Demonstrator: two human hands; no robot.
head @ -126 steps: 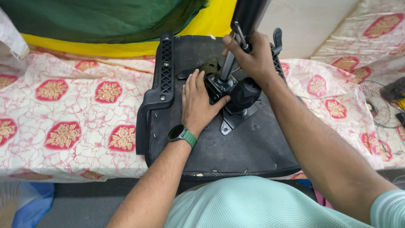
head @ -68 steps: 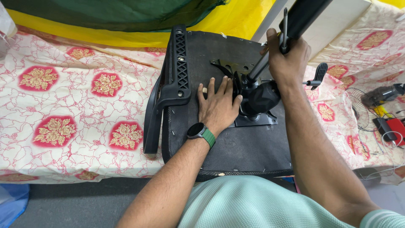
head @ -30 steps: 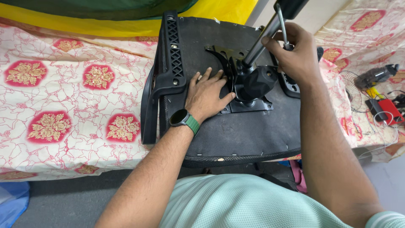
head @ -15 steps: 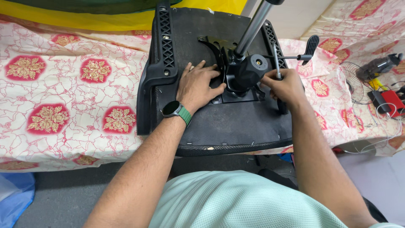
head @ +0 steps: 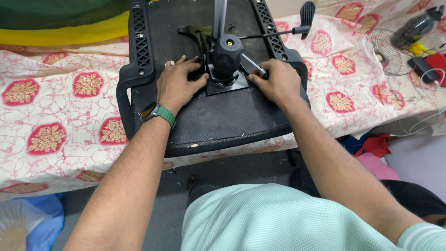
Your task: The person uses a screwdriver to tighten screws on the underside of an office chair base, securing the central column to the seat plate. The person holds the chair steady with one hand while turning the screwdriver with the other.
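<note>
Both hands (left (head: 179, 83), right (head: 276, 81)) flat beside chair mechanism (head: 226, 60).

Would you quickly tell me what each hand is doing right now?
Left hand: open, fingers spread flat on the chair seat beside the black mechanism.
Right hand: closed on a thin metal rod.

Chair seat underside (head: 223, 121): near edge bare, passable. Centre blocked by black mechanism (head: 226, 58) and upright column (head: 219, 16); lever (head: 278, 32) crosses far right corner.
</note>
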